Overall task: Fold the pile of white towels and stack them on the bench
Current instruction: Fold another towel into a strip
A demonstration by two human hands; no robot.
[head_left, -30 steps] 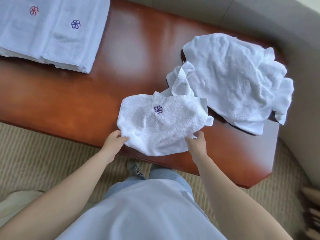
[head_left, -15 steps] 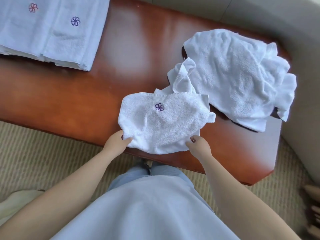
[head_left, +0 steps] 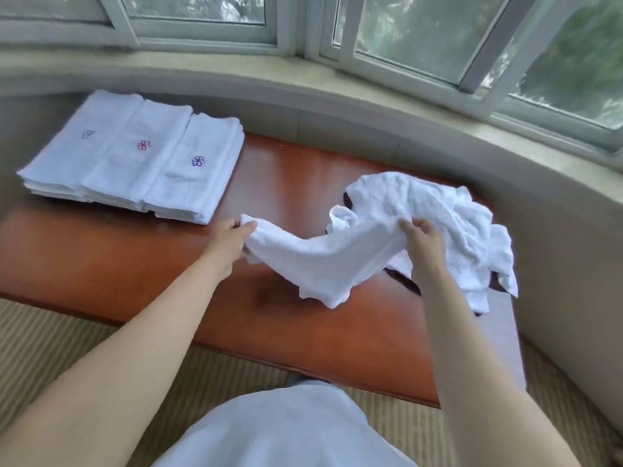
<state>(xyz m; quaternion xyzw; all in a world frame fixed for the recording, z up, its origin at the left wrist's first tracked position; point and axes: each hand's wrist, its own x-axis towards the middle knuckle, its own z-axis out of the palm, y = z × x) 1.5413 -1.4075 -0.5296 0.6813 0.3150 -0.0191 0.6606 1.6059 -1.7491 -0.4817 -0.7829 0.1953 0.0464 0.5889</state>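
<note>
— Looking at the limp white terry towel point(head_left: 332, 256), where does it sit against the hands?

— It hangs between them, lifted off the glossy red-brown wooden bench point(head_left: 286, 325). The left hand point(head_left: 231, 239) pinches one corner at the towel's left end; the right hand point(head_left: 423, 242) has its fingers curled over the other end, just in front of the rumpled heap of unfolded white towels point(head_left: 448, 217). Both hands are grasping cloth, neither is slack.

— And its long axis?

— Roughly left to right across the body, sagging in the middle, with the lowest fold drooping toward the bench near the front edge. I judge the next move turns on that: the span has to be pulled taut and laid flat in the bare stretch of bench between the heap and the three neat stacks of folded white towels with small embroidered flowers point(head_left: 141, 156), which lie well apart to the left. The left hand is the nearer one to those stacks.

— Anything you cannot make out?

— Whether the held towel is wholly free of the heap; its right end overlaps the pile behind the right hand. The towel's flower motif is not visible. The right fingertips are buried in cloth, and the whole frame is a little blurred.
</note>
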